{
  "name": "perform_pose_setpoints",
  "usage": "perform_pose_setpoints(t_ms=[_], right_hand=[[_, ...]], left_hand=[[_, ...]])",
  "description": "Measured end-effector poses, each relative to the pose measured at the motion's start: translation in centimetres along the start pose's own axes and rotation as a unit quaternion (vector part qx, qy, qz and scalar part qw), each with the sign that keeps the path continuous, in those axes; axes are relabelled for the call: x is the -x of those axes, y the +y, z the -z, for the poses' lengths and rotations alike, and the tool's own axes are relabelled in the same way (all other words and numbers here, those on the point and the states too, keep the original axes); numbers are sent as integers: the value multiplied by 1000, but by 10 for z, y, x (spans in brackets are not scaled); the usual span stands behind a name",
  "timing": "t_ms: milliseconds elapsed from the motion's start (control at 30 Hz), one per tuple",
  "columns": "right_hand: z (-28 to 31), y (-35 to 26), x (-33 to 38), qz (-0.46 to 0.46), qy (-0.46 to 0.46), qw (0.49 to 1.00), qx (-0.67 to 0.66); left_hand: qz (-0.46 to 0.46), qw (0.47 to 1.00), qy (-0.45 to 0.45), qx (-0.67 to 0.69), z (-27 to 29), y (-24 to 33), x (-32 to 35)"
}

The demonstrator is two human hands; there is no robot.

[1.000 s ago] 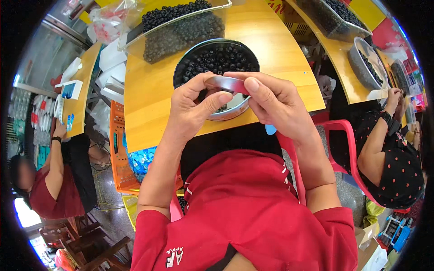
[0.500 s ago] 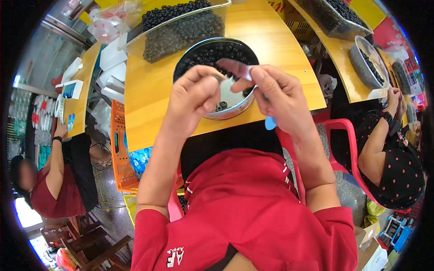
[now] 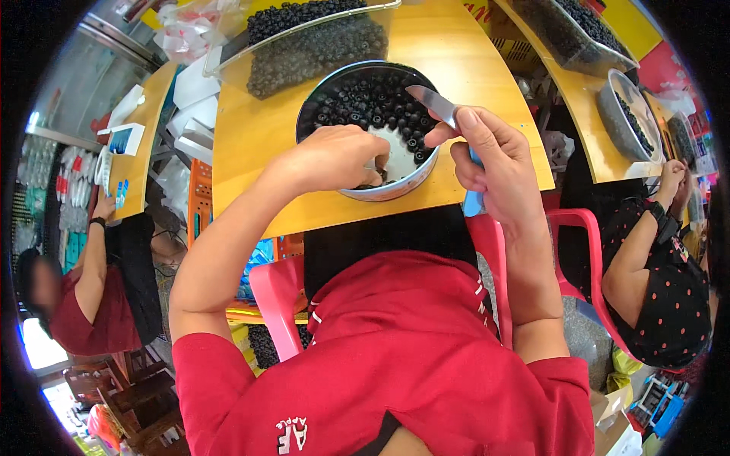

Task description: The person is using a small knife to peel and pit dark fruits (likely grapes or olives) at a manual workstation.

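A round metal bowl (image 3: 395,187) of small dark round fruits stands on the yellow table (image 3: 251,144) in front of me. My left hand (image 3: 338,156) reaches down into the bowl's near side, fingers curled among the fruits; what it grips is hidden. My right hand (image 3: 494,163) hovers at the bowl's right rim, closed on a small knife (image 3: 433,102) with a blue handle, the blade pointing up and left over the fruits.
A clear tray (image 3: 319,45) heaped with dark fruits sits behind the bowl. A second table at right carries another tray (image 3: 578,34) and bowl (image 3: 627,114). One person sits at right, another at left. Pink plastic chairs (image 3: 277,304) stand close by.
Both hands were together above the bowl's near rim. Now the left hand has dropped into the bowl and the right hand has drawn away to the right with the knife.
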State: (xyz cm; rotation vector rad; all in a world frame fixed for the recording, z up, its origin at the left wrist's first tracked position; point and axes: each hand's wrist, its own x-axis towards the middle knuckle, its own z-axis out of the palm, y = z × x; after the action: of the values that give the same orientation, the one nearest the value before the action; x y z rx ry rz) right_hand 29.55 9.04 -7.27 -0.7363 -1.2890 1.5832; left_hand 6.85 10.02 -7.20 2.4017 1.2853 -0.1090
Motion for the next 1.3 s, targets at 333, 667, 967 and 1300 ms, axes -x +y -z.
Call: perform_pose_setpoints(t_ms=[333, 667, 967, 1300], right_hand=[[3, 7, -5, -29, 5, 999, -19], [1, 7, -3, -28, 10, 999, -17], [-18, 7, -7, -32, 45, 998, -32], [-30, 7, -3, -51, 42, 996, -55]], left_hand=[[73, 990, 37, 117, 7, 1, -12], [59, 997, 38, 45, -5, 0, -22], [-60, 789, 174, 586, 8, 20, 12], [-26, 731, 230, 642, -13, 33, 25]])
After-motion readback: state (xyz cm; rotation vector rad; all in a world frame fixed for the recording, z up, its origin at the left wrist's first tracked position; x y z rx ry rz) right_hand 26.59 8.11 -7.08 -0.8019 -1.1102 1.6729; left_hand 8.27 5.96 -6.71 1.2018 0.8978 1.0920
